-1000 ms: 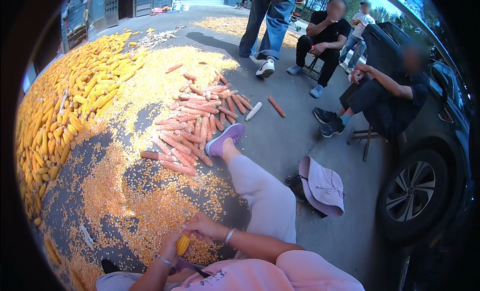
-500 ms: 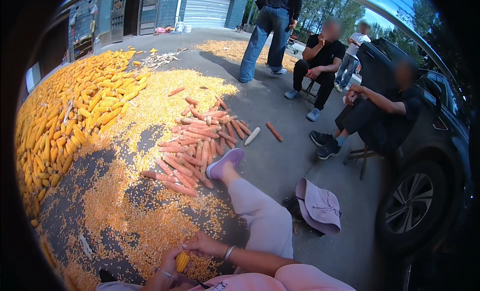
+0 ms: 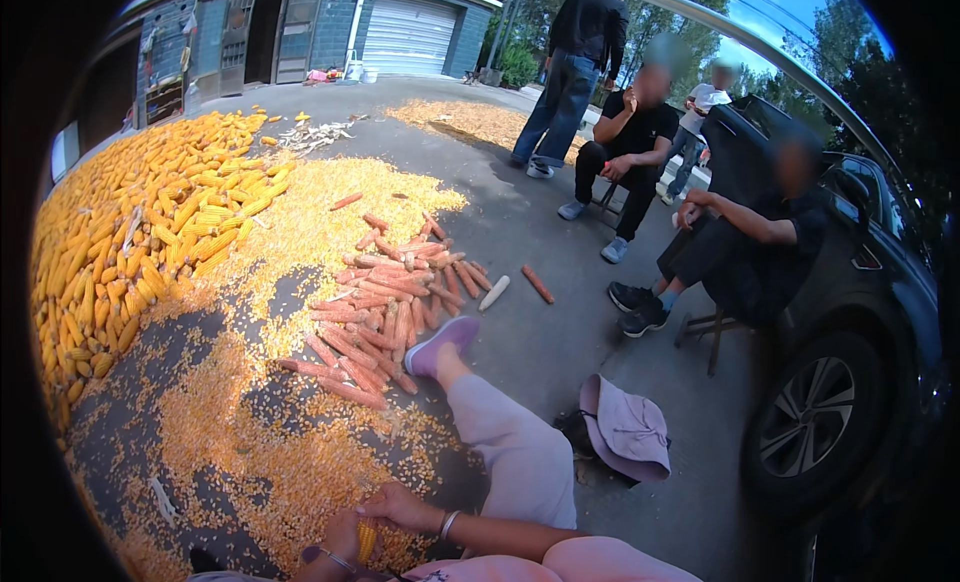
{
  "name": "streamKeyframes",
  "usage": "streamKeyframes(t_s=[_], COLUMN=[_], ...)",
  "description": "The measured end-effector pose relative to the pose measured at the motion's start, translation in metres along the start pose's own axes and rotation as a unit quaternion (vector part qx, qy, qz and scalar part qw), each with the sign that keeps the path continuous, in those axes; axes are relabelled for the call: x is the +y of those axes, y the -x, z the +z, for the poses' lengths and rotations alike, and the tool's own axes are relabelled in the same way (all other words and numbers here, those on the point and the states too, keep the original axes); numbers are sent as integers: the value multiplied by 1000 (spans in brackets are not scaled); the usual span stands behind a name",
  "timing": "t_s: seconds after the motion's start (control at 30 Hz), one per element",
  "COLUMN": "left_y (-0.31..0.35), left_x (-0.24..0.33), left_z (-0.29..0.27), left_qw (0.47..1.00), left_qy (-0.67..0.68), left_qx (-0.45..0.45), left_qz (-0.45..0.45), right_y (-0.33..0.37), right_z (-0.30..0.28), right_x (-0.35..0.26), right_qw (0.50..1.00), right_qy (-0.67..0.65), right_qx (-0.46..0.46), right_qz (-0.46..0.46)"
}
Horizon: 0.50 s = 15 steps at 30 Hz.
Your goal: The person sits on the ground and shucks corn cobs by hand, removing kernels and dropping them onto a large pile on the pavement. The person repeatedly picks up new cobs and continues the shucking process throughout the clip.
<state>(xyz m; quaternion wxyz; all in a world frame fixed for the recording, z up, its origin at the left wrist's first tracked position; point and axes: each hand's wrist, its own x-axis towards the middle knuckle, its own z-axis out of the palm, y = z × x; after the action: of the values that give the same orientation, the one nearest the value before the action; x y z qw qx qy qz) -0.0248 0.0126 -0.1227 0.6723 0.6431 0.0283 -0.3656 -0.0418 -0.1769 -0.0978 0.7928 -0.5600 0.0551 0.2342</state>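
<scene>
In my lap, low in the picture, I hold a yellow ear of corn. My left hand is wrapped round it from the left, with its fingers partly hidden. My right hand is closed at the upper end of the ear, fingertips pressed against it. Loose yellow kernels lie scattered over the ground just beyond both hands. A heap of bare reddish cobs sits farther out, beside my outstretched foot in a purple shoe.
Unshelled ears of corn form a large pile at left. To my right lies a pale purple hat. Two people sit on low stools by a dark car; a person in jeans stands farther back, with another person behind.
The standing person in jeans has stepped to the right and farther off. Both my hands remain on the ear of corn. The whole view has shifted slightly.
</scene>
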Motion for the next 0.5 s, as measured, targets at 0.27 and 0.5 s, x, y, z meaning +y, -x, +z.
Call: streamKeyframes(t_s=[0.27,0.5], left_y=[4,7], left_x=[13,24], left_z=[14,10], left_qw=[996,993], left_qy=[87,99], left_qx=[4,-60], left_qz=[-35,-6], right_y=[10,27], right_z=[6,11], right_x=[-14,-44], right_qw=[1000,997], right_qy=[7,41], right_qx=[27,68], right_qz=[-10,-9])
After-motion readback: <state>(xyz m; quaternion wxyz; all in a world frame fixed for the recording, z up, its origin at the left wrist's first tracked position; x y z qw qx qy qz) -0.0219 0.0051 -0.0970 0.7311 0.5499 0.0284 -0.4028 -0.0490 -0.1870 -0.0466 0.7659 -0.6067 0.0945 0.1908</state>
